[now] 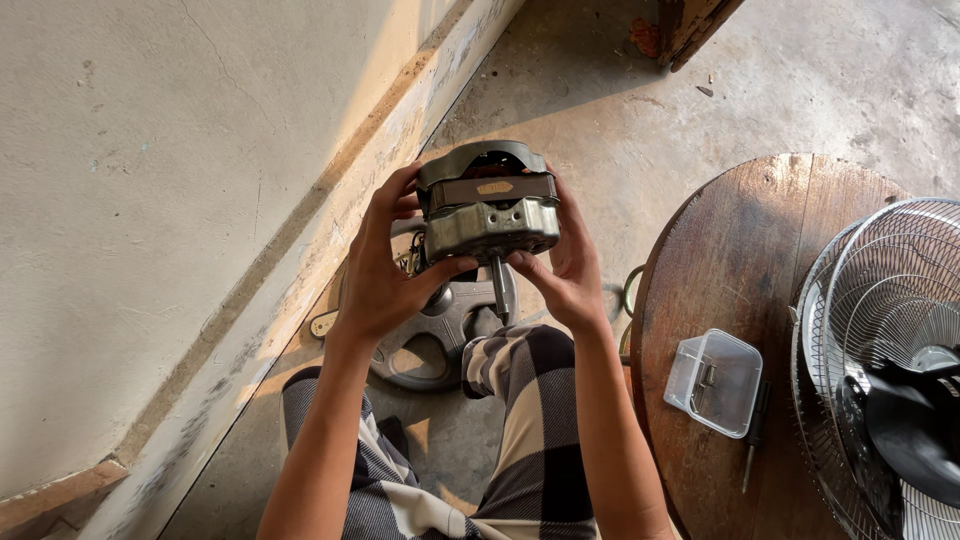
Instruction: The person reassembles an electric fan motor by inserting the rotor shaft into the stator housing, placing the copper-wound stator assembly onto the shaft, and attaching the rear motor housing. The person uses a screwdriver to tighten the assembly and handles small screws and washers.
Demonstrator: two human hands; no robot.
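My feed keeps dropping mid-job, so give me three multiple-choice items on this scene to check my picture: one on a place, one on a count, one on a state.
1. Where does the clear plastic box lie?
A. on the round wooden table
B. on the concrete floor
C. on the person's lap

2. How many hands hold the grey metal fan motor?
A. none
B. one
C. two

3. Which way does the motor's steel shaft point?
A. up toward the wall
B. down toward the checked trousers
C. sideways toward the wire fan guard

Answers:
1 A, the box rests on the tabletop beside a dark screwdriver.
2 C, the left hand and right hand each keep a grip on one side.
3 B, the shaft sticks out below the housing.
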